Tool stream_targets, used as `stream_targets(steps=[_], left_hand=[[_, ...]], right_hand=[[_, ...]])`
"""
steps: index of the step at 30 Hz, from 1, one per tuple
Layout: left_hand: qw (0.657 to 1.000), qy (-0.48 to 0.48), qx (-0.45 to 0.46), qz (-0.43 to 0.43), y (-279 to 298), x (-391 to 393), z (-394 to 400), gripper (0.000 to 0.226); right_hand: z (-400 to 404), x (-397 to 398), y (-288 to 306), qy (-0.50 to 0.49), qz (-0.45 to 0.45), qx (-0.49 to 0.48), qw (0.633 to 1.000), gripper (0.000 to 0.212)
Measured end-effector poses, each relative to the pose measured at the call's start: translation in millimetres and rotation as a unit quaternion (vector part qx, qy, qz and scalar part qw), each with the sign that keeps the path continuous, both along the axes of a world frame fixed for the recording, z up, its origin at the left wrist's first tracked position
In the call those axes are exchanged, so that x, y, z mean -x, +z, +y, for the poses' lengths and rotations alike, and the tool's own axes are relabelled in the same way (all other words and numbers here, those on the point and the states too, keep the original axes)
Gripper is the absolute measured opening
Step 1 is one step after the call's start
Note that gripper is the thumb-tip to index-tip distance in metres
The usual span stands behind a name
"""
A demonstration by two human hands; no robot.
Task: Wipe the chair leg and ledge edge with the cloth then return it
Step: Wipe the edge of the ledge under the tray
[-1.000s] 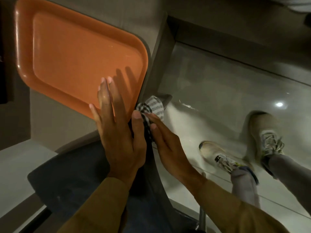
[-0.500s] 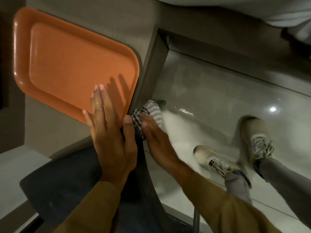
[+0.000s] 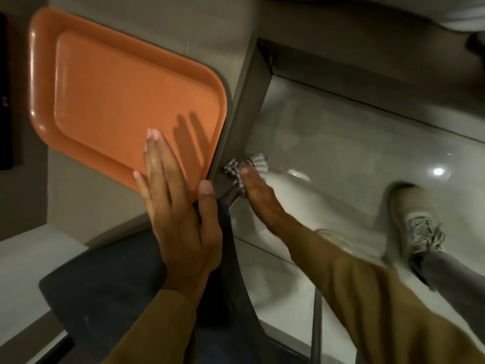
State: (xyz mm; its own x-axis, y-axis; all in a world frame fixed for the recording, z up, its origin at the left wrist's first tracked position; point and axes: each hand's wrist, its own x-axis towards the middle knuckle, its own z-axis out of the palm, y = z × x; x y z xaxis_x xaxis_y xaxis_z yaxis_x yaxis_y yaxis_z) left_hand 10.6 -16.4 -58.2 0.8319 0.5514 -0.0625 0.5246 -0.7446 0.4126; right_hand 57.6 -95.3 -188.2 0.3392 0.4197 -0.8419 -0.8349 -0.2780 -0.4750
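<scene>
A bunched grey-and-white checked cloth (image 3: 248,165) is pressed against the brown side edge of the ledge (image 3: 242,106), low down near the floor. My right hand (image 3: 258,198) is shut on the cloth, reaching down past the dark chair seat (image 3: 105,292). A thin metal chair leg (image 3: 316,327) shows below my right sleeve. My left hand (image 3: 178,208) lies flat with fingers together, resting on the near corner of the orange tray (image 3: 118,101) and the seat's edge.
The orange tray lies on the beige ledge top (image 3: 86,211). To the right is a glossy pale tiled floor (image 3: 354,153) with my two light sneakers (image 3: 417,222). A dark wall base runs along the back.
My right hand has slid the cloth further along the ledge edge, away from me. My left hand stays flat on the tray corner.
</scene>
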Motion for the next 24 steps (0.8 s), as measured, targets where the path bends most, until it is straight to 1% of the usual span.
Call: stream_targets(steps=[2,4,6,8,10,12,14,16,18,20,21,23,24], left_hand=[[1.000,0.000,0.003,0.004,0,0,0,0.068],[1.000,-0.003,0.000,0.010,-1,1,1,0.068],[1.000,-0.006,0.000,0.013,-2,1,1,0.068],[1.000,-0.007,0.000,0.009,-4,2,1,0.069],[1.000,-0.001,0.000,0.009,-4,2,1,0.069],[1.000,-0.002,0.000,0.010,-3,1,0,0.069],[1.000,-0.007,0.003,0.016,-2,-1,0,0.068],[1.000,-0.002,0.009,0.018,-1,-2,0,0.069],[1.000,0.003,0.014,0.019,0,-2,0,0.069],[1.000,-0.003,0.005,0.021,0,-1,1,0.070],[1.000,-0.007,0.001,0.024,-1,-1,2,0.070],[1.000,-0.015,0.002,0.026,-1,-1,2,0.070],[1.000,-0.017,0.005,0.023,-2,-1,2,0.069]], right_hand=[[-20,26,36,-0.028,-0.033,-0.064,0.997,0.051],[-31,42,56,-0.008,-0.071,-0.111,0.991,0.040],[-31,40,52,0.001,-0.098,-0.114,0.989,0.039],[-25,33,25,-0.011,-0.110,-0.103,0.989,0.044],[-15,22,-4,-0.019,-0.084,-0.065,0.994,0.050],[-7,10,-28,-0.022,-0.031,-0.020,0.999,0.055],[-1,0,-33,-0.022,0.002,0.004,1.000,0.058],[-3,1,-19,-0.027,-0.002,-0.011,1.000,0.057],[-17,15,12,-0.036,-0.037,-0.060,0.997,0.050],[-30,36,42,-0.015,-0.061,-0.102,0.993,0.041],[-31,42,50,-0.008,-0.071,-0.115,0.991,0.040],[-25,42,45,-0.029,-0.075,-0.121,0.989,0.044],[-21,39,33,-0.048,-0.064,-0.110,0.991,0.044]])
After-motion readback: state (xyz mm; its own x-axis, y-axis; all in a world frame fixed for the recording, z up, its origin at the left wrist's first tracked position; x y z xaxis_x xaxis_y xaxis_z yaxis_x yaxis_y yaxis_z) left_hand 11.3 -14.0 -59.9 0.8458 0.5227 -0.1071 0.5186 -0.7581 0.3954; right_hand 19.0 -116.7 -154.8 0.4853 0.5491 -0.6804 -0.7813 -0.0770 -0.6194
